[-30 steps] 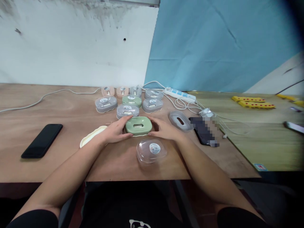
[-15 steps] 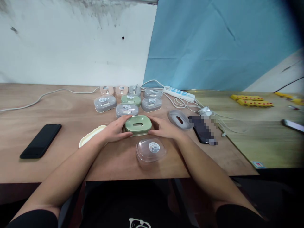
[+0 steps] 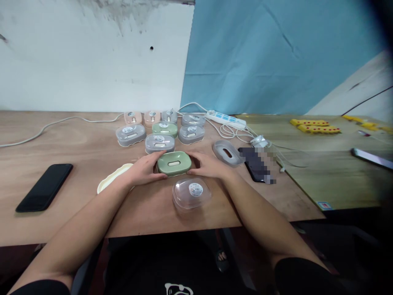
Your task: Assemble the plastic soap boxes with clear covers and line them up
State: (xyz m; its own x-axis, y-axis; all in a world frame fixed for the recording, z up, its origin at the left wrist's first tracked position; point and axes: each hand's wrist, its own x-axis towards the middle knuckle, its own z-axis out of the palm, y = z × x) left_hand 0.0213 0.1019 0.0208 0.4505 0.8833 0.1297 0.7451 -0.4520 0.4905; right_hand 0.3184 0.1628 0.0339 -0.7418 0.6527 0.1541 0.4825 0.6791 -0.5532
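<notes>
A green soap dish, oval with a slot in its middle, sits on the table between my hands. A pale layer shows through the slot, and a thin pale edge under its front rim. My left hand grips its left end, thumb at the front and fingers at the back. At the right end my right hand holds it the same way. A clear lid with a round sticker lies just in front. Partly behind my left forearm is a cream tray with a wavy rim.
Several lidded soap dishes in grey, pink and green, such as a grey one, stand behind my hands. A loose grey insert lies right, beside a partly blurred phone. Another phone lies left. A power strip and cables run behind.
The green dish looks settled lower: its slot now shows a pale layer where it looked darker before. Both hands stay around it. The view has shifted slightly to the right.
</notes>
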